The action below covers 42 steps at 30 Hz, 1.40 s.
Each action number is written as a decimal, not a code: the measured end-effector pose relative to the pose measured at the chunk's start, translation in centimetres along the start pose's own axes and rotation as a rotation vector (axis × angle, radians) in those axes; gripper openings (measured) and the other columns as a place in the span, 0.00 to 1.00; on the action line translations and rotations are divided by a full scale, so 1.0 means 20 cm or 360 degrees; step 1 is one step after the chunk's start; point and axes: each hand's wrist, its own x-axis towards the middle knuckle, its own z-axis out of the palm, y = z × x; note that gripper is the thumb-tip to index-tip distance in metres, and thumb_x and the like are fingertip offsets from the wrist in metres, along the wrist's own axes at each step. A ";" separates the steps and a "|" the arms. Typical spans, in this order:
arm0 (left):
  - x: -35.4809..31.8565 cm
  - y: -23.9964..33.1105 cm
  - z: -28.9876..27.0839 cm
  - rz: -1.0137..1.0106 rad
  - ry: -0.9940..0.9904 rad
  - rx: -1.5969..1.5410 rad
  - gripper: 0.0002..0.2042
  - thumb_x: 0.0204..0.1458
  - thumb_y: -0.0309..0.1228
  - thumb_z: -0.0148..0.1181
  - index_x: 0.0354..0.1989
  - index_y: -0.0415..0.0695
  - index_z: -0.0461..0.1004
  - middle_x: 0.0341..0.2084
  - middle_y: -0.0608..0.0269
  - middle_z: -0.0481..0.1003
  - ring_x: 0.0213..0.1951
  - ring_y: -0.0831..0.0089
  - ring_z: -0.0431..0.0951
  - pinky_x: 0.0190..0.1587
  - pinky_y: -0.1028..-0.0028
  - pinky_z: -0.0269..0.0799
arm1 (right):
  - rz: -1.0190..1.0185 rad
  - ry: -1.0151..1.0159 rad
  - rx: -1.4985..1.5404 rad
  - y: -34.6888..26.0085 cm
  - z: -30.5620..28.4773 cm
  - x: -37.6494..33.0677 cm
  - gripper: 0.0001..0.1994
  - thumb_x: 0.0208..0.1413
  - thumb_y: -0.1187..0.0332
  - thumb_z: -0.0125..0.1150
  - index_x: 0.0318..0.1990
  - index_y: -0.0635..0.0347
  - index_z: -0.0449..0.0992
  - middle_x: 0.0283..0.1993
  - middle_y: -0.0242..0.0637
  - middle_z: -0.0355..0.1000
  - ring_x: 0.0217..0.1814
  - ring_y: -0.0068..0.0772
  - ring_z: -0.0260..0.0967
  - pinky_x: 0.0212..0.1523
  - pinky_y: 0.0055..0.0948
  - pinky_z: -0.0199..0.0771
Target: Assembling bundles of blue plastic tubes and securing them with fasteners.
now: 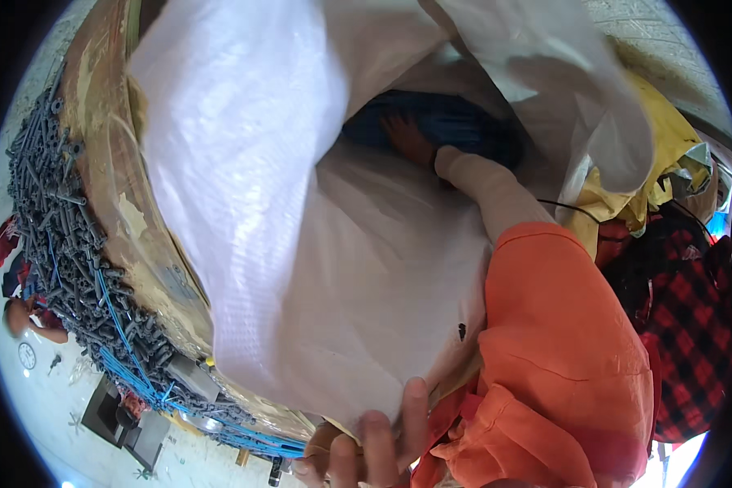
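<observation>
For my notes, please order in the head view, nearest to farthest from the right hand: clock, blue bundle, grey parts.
1. Blue bundle, at the right hand.
2. Grey parts, left, outside the white sack.
3. Clock, far lower left.

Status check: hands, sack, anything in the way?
Right hand inside white sack, on blue material. Left hand at sack's edge. Sack folds partly hide the material.
</observation>
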 end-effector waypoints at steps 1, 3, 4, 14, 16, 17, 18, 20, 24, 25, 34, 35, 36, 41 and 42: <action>0.00 -0.03 0.02 0.0100 0.0024 -0.0046 0.04 0.40 0.41 0.62 0.26 0.70 0.81 0.26 0.76 0.64 0.38 0.71 0.63 0.60 0.58 0.62 | 0.0000 0.0002 0.0006 -0.05 0.00 -0.02 0.32 0.50 0.65 0.58 0.64 0.64 0.61 0.62 0.55 0.63 0.55 0.52 0.68 0.54 0.48 0.68; -0.01 -0.09 0.07 0.0305 0.0094 -0.0134 0.05 0.42 0.43 0.62 0.30 0.69 0.81 0.27 0.75 0.65 0.39 0.72 0.64 0.61 0.58 0.62 | 0.0077 -0.0131 0.0187 -0.14 0.02 -0.01 0.28 0.54 0.64 0.55 0.63 0.62 0.64 0.63 0.51 0.63 0.60 0.49 0.63 0.60 0.51 0.62; -0.06 -0.10 0.08 0.0294 0.0112 -0.0168 0.05 0.42 0.43 0.62 0.30 0.69 0.81 0.27 0.75 0.65 0.39 0.72 0.64 0.61 0.58 0.62 | 0.0135 -0.0224 0.0248 -0.11 0.02 -0.03 0.26 0.56 0.64 0.53 0.63 0.60 0.65 0.63 0.49 0.62 0.62 0.47 0.61 0.63 0.53 0.59; -0.25 0.06 0.33 -0.0362 0.0527 -0.0113 0.07 0.52 0.44 0.57 0.35 0.68 0.82 0.31 0.75 0.69 0.43 0.72 0.66 0.63 0.61 0.62 | 0.0398 -0.0130 0.0369 -0.10 0.09 0.30 0.26 0.57 0.65 0.51 0.63 0.62 0.64 0.63 0.52 0.62 0.62 0.50 0.61 0.63 0.54 0.58; -0.35 0.10 0.23 -0.0602 0.0501 -0.0255 0.07 0.53 0.44 0.56 0.35 0.68 0.82 0.31 0.75 0.69 0.43 0.72 0.67 0.63 0.62 0.62 | 0.0411 -0.0155 0.0416 -0.13 0.11 0.26 0.26 0.57 0.65 0.51 0.63 0.62 0.64 0.63 0.53 0.62 0.62 0.51 0.61 0.63 0.54 0.57; -0.39 0.12 0.17 -0.0731 0.0487 -0.0323 0.07 0.53 0.44 0.56 0.35 0.68 0.82 0.31 0.75 0.69 0.43 0.72 0.67 0.63 0.63 0.62 | 0.0413 -0.0173 0.0436 -0.14 0.12 0.23 0.26 0.57 0.66 0.51 0.63 0.62 0.64 0.63 0.53 0.62 0.62 0.51 0.61 0.63 0.54 0.57; -0.42 0.14 0.11 -0.0861 0.0476 -0.0388 0.07 0.54 0.44 0.56 0.35 0.68 0.82 0.30 0.75 0.69 0.43 0.72 0.67 0.63 0.63 0.61 | 0.0413 -0.0189 0.0454 -0.15 0.12 0.19 0.25 0.57 0.66 0.50 0.63 0.62 0.64 0.63 0.53 0.62 0.62 0.51 0.61 0.63 0.54 0.57; -0.35 0.14 0.08 -0.1019 0.0473 -0.0445 0.08 0.54 0.44 0.55 0.35 0.68 0.82 0.30 0.74 0.69 0.43 0.72 0.67 0.63 0.64 0.61 | 0.0412 -0.0210 0.0474 -0.11 0.12 0.14 0.25 0.57 0.66 0.50 0.63 0.63 0.63 0.63 0.54 0.62 0.62 0.52 0.61 0.64 0.55 0.57; -0.02 -0.09 0.16 0.0122 0.0136 -0.0078 0.08 0.55 0.42 0.55 0.37 0.68 0.82 0.28 0.74 0.69 0.43 0.73 0.67 0.64 0.64 0.61 | 0.0412 -0.0191 0.0551 -0.05 0.01 0.10 0.25 0.58 0.67 0.49 0.63 0.63 0.63 0.63 0.55 0.62 0.62 0.53 0.61 0.64 0.55 0.56; -0.03 -0.07 0.12 0.0169 0.0125 -0.0057 0.08 0.55 0.42 0.55 0.37 0.68 0.81 0.28 0.74 0.68 0.42 0.73 0.67 0.64 0.63 0.61 | 0.0419 -0.0178 0.0567 -0.02 -0.01 0.09 0.25 0.58 0.67 0.49 0.63 0.63 0.63 0.63 0.55 0.62 0.63 0.53 0.61 0.64 0.55 0.56; 0.05 -0.01 -0.16 0.0322 -0.0365 0.0017 0.08 0.55 0.42 0.53 0.34 0.67 0.80 0.29 0.73 0.67 0.42 0.70 0.65 0.62 0.55 0.63 | 0.0051 -0.0413 0.0687 0.24 -0.29 0.15 0.27 0.50 0.72 0.55 0.61 0.67 0.65 0.57 0.59 0.66 0.58 0.58 0.65 0.60 0.48 0.64; 0.07 0.01 -0.18 0.0354 -0.0479 0.0049 0.09 0.57 0.43 0.50 0.33 0.66 0.80 0.30 0.72 0.67 0.43 0.69 0.64 0.60 0.52 0.65 | 0.0062 -0.0482 0.0846 0.33 -0.35 0.16 0.29 0.47 0.72 0.57 0.60 0.67 0.65 0.56 0.60 0.67 0.58 0.58 0.65 0.59 0.47 0.66; 0.08 0.04 -0.18 0.0353 -0.0478 0.0049 0.09 0.57 0.43 0.50 0.33 0.66 0.80 0.30 0.72 0.67 0.43 0.69 0.64 0.60 0.52 0.65 | 0.0082 -0.0547 0.1002 0.41 -0.42 0.17 0.30 0.45 0.73 0.58 0.60 0.67 0.65 0.55 0.61 0.67 0.58 0.59 0.65 0.58 0.46 0.67; 0.08 0.08 -0.13 0.0385 -0.0309 0.0049 0.09 0.56 0.43 0.51 0.33 0.66 0.80 0.31 0.73 0.67 0.42 0.70 0.65 0.61 0.53 0.63 | 0.0098 -0.0131 0.1410 0.57 -0.62 0.21 0.32 0.38 0.74 0.62 0.58 0.66 0.67 0.54 0.62 0.67 0.56 0.60 0.65 0.57 0.45 0.68; 0.07 0.09 -0.14 0.0357 -0.0317 0.0028 0.09 0.56 0.43 0.51 0.33 0.66 0.80 0.31 0.73 0.67 0.42 0.70 0.65 0.61 0.53 0.63 | 0.0164 -0.0195 0.1383 0.59 -0.58 0.18 0.30 0.38 0.74 0.62 0.56 0.66 0.68 0.52 0.61 0.68 0.56 0.60 0.66 0.56 0.46 0.68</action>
